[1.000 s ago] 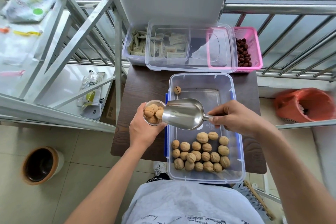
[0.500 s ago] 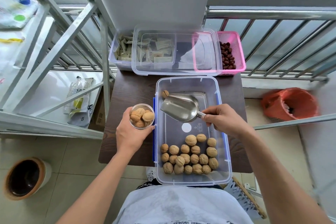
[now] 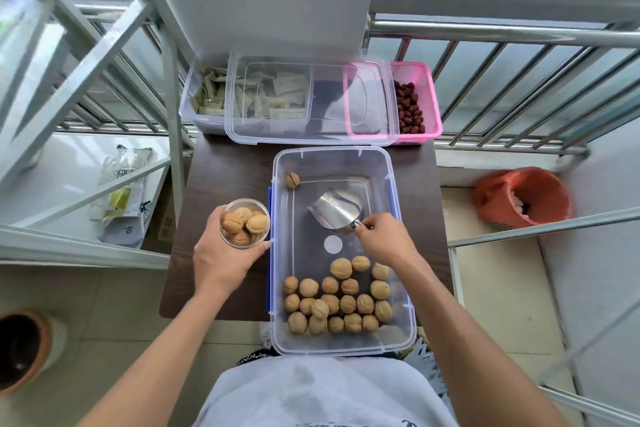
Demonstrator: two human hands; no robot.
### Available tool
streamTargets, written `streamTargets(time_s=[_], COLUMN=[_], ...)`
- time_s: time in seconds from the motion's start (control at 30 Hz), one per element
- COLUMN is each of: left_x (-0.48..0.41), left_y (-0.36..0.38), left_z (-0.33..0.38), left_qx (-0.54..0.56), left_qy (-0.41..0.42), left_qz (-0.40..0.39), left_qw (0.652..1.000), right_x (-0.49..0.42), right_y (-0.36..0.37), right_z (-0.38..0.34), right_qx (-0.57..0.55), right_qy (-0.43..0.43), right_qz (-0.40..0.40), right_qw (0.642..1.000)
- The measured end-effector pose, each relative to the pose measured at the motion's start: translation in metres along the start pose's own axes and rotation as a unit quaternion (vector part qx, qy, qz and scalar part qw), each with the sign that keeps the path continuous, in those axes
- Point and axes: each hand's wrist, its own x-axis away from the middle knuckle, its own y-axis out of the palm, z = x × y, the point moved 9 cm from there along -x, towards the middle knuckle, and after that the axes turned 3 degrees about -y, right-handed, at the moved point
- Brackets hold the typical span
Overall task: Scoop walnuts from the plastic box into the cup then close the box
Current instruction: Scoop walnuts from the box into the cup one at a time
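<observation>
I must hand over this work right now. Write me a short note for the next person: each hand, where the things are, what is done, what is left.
Left hand: holds the cup, full of walnuts, left of the plastic box.
Right hand: holds the metal scoop, empty, inside the box.
Done: cup filled.
In the box: a pile of walnuts at the near end, one stray walnut in the far corner.
Left: put down cup and scoop, fit the lid, which lies behind the box.

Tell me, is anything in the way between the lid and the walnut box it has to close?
Yes. The lid lies behind the open plastic box, but the right hand holds the metal scoop inside the box. Both must come out before the lid can go on.
</observation>
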Motion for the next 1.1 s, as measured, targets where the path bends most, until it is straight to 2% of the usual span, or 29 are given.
streamTargets(time_s=[0.3, 0.5, 0.6, 0.83, 1.1], left_x=[-0.003, -0.004, -0.006, -0.010, -0.012], left_y=[-0.001, -0.001, -0.001, -0.001, 0.000], left_z=[0.005, 0.010, 0.009, 0.005, 0.004], left_qx=[-0.006, -0.004, -0.006, -0.015, -0.012], left_qy=[0.004, 0.008, 0.010, 0.013, 0.010], left_qz=[-0.005, -0.010, -0.008, -0.009, -0.016], left_qw=[1.000, 1.000, 1.000, 1.000, 1.000], right_x=[-0.032, -0.045, -0.049, -0.043, -0.028], right_y=[0.026, 0.045, 0.049, 0.053, 0.027], right_z=[-0.037, -0.024, -0.020, -0.013, -0.017], right_qx=[0.041, 0.093, 0.054, -0.053, -0.067], right_qy=[-0.030, 0.011, 0.015, -0.033, -0.066], right_qz=[-0.004, -0.034, -0.024, -0.007, -0.020], right_qw=[0.999, 0.995, 0.998, 0.998, 0.995])
